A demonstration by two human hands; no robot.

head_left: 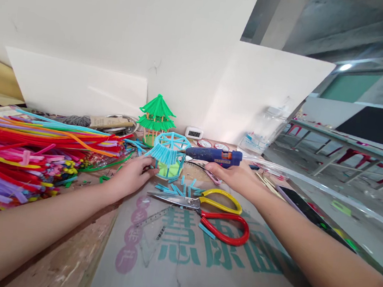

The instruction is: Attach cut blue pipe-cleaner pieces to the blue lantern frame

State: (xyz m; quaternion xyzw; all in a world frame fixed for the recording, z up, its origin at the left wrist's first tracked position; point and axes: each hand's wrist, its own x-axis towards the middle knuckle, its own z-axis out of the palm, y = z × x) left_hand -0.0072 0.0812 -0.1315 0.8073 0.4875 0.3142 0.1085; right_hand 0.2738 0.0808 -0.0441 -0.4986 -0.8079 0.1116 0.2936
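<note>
My right hand is wrapped round the handle of a blue hot glue gun. The gun's nozzle points left, at the upper frame of a small light-blue pavilion model made of pipe cleaners. My left hand grips the model low on its left side with curled fingers. Blue strips cover part of the model's roof; elsewhere the ring and spokes are bare. Short cut blue pieces lie in front of it. Nearer me rest scissors with one yellow and one red handle.
Bundles of coloured pipe cleaners fill the left side. Behind the model stand a green tiered pavilion and a small digital clock. A plastic bottle and a dark phone are on the right. A clear set square lies on the printed board.
</note>
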